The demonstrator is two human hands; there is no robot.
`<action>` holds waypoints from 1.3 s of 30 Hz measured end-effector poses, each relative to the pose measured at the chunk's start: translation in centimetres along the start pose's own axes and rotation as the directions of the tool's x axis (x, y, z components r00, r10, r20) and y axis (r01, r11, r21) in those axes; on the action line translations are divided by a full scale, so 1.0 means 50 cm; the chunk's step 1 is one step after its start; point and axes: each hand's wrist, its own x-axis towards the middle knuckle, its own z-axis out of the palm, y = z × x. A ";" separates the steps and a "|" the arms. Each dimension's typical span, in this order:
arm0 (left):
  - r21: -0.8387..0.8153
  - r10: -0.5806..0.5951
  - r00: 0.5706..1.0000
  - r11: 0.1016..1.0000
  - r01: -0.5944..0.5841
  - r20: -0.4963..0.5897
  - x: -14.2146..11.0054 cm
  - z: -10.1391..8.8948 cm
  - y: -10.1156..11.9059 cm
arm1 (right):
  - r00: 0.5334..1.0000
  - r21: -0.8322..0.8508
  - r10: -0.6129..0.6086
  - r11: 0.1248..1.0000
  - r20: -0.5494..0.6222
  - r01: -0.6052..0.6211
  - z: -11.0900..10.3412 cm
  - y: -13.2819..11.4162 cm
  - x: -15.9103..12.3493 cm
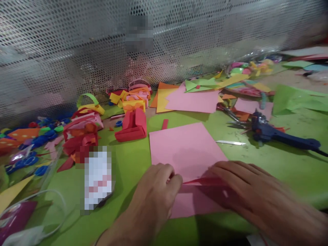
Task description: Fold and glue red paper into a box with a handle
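A sheet of pink paper (183, 147) lies on the green table in front of me, with a crosswise fold near its front part. A dark red edge shows along that fold. My left hand (159, 188) has its fingers curled, thumb and forefinger pinching the paper at the fold's left end. My right hand (241, 186) lies over the right end of the fold, fingers stretched out and pressed down on the paper. A small red paper strip (165, 124) sits just beyond the sheet, and a thin metal strip (230, 142) lies to its right.
A blue glue gun (282, 133) and scissors (234, 116) lie at right. Behind are stacked coloured papers (192, 99). Red folded paper (133, 126), small paper baskets (82, 130) and blue rings (30, 160) stand left. A perforated metal panel (102, 44) borders the back.
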 end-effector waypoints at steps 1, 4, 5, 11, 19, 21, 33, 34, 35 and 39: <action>0.008 0.011 1.000 1.000 -0.011 -0.002 0.000 0.000 0.001 | 0.999 -0.020 -0.034 0.999 -0.012 0.034 -0.002 -0.004 0.006; 0.037 0.049 0.998 0.998 -0.048 -0.048 0.002 -0.001 0.004 | 0.996 -0.046 -0.079 0.996 -0.044 0.077 -0.001 -0.015 0.025; 0.051 0.068 0.996 0.997 -0.065 -0.063 0.004 0.000 0.006 | 0.996 -0.035 -0.074 0.997 -0.045 0.073 0.002 -0.017 0.031; 0.135 0.129 0.988 0.984 -0.117 -0.088 0.010 0.009 0.015 | 0.995 0.130 -0.082 0.987 -0.063 0.090 0.025 -0.029 0.047; 0.191 0.102 0.994 0.977 -0.092 -0.043 0.013 -0.009 0.027 | 0.973 0.013 -0.200 0.979 -0.116 0.203 0.049 -0.065 0.064; 0.141 0.090 0.993 0.987 -0.079 -0.074 0.010 -0.009 0.019 | 0.968 -0.007 -0.219 0.975 -0.118 0.220 0.041 -0.052 0.063; -0.487 -0.248 0.855 0.734 0.473 0.456 0.018 -0.050 -0.036 | 0.972 0.444 -0.006 0.890 0.237 -0.103 -0.019 0.095 -0.004; -0.520 -0.282 0.779 0.612 0.595 0.560 0.020 -0.057 -0.042 | 0.938 0.487 0.050 0.844 0.344 -0.223 -0.020 0.098 0.001; -0.532 -0.296 0.715 0.504 0.680 0.633 0.021 -0.062 -0.049 | 0.890 0.500 0.099 0.797 0.445 -0.339 -0.022 0.102 0.007; -0.607 -0.332 0.679 0.304 0.734 0.655 0.023 -0.064 -0.074 | 0.706 0.459 0.217 0.626 0.674 -0.630 -0.029 0.114 0.026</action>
